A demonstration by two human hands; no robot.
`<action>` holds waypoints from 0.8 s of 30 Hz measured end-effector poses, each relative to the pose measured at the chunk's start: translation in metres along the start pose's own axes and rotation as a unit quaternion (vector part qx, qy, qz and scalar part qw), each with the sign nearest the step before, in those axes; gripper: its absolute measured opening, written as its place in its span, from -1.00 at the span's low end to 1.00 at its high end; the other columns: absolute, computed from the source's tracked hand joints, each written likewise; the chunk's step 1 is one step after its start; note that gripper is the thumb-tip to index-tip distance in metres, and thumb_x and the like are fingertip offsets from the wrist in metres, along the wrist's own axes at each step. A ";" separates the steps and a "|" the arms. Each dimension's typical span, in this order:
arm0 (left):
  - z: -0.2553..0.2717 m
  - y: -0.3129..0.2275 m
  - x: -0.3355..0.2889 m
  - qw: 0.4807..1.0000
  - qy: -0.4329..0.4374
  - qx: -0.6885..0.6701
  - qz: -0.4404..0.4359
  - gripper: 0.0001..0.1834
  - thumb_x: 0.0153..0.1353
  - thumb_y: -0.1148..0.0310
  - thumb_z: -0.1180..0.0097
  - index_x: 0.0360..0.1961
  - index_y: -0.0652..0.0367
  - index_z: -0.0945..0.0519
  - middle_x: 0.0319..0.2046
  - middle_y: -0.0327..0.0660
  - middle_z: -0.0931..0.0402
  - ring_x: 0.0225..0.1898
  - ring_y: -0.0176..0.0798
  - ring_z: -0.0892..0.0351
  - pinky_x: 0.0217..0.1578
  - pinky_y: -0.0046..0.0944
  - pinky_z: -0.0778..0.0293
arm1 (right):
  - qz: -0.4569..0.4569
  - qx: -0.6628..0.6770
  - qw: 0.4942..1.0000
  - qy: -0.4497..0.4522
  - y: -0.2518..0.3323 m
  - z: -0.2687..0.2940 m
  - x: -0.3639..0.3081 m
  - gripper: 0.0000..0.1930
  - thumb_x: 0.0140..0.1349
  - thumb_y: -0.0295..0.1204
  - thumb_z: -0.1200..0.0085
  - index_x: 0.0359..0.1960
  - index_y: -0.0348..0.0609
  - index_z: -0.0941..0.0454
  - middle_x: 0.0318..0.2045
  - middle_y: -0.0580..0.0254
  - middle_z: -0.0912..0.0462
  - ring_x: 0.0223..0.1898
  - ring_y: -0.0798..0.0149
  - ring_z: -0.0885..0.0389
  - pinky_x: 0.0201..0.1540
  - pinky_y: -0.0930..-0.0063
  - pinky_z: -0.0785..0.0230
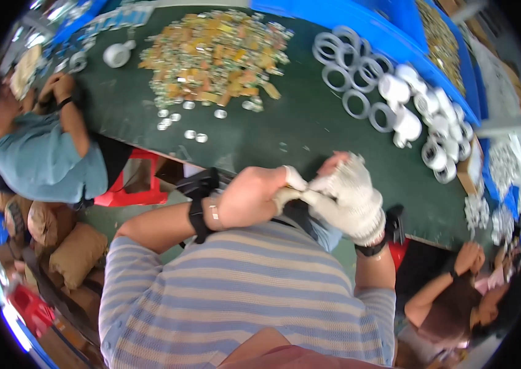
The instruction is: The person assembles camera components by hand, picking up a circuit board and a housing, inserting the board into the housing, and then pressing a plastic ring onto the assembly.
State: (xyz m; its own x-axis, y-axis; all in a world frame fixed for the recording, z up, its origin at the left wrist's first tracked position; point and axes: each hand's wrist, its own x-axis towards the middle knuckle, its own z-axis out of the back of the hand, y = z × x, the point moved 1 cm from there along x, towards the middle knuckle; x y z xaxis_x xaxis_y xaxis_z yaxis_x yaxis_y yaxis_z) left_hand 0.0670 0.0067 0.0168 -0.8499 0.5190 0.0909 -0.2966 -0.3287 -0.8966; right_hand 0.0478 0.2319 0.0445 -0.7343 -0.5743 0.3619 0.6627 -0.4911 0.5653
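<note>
By the near edge of the green table (297, 117), left to right: my left hand (249, 195) is curled, white-covered fingertips (295, 178) pinching right up against the knit glove (362, 206) on my right hand (348, 200), fingers bent. Can't tell what, if anything, is between them. I'd go light on the pinch, wrists steady.

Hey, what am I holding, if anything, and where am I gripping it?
Can't tell. Your left hand and gloved right hand come together at the fingertips, but anything pinched there is too small and hidden.
</note>
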 end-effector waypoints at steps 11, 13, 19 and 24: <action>0.160 -0.009 -0.052 0.953 -0.267 -0.033 0.139 -0.81 0.38 0.54 -0.22 -0.01 0.24 -0.61 -0.20 -0.21 -0.70 -0.20 -0.36 -0.68 -0.17 -0.36 -0.58 | -0.092 0.170 0.975 -0.105 -0.005 0.008 -0.016 -0.87 0.26 -0.55 -0.31 -0.17 -0.16 -0.70 -0.26 0.16 -0.71 -0.27 0.18 -0.65 -0.19 0.34 -0.49; 0.224 0.021 -0.062 0.940 -0.292 0.067 0.160 -0.75 0.41 0.54 -0.19 0.08 0.24 -0.58 -0.16 -0.22 -0.69 -0.17 -0.40 -0.67 -0.15 -0.42 -0.55 | -0.152 0.132 0.971 -0.128 -0.020 0.007 -0.021 -0.88 0.29 -0.53 -0.29 -0.15 -0.17 -0.71 -0.30 0.18 -0.70 -0.33 0.23 -0.63 -0.23 0.38 -0.47; 0.206 0.061 -0.007 0.913 -0.302 0.273 0.032 -0.15 0.35 0.35 -0.36 0.58 -0.09 -0.21 0.08 -0.11 -0.65 -0.24 -0.42 -0.62 -0.31 -0.36 -0.57 | -0.313 -0.277 0.857 -0.302 -0.108 0.060 -0.032 -0.47 0.25 -0.16 -0.38 0.12 -0.25 -0.58 -0.22 -0.12 -0.72 -0.15 -0.01 -0.68 -0.06 0.09 -0.52; 0.071 0.015 0.023 0.988 -0.097 -0.005 0.122 -0.20 0.31 0.44 -0.36 0.53 0.00 -0.28 0.22 -0.06 -0.57 0.06 -0.21 -0.68 -0.04 -0.24 -0.66 | -0.518 -0.042 0.833 -0.187 -0.119 0.087 -0.019 -0.24 0.26 -0.02 -0.34 0.32 -0.36 -0.44 -0.08 -0.13 -0.70 -0.06 0.04 -0.69 0.01 0.17 -0.53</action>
State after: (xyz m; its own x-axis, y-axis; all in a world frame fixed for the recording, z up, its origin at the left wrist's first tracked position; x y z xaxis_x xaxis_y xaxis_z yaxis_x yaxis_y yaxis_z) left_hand 0.0120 -0.0421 0.0357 -0.9634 0.2638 -0.0484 -0.0687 -0.4173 -0.9062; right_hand -0.0296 0.3584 0.0343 -0.9029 0.4235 -0.0742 -0.3596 -0.6492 0.6702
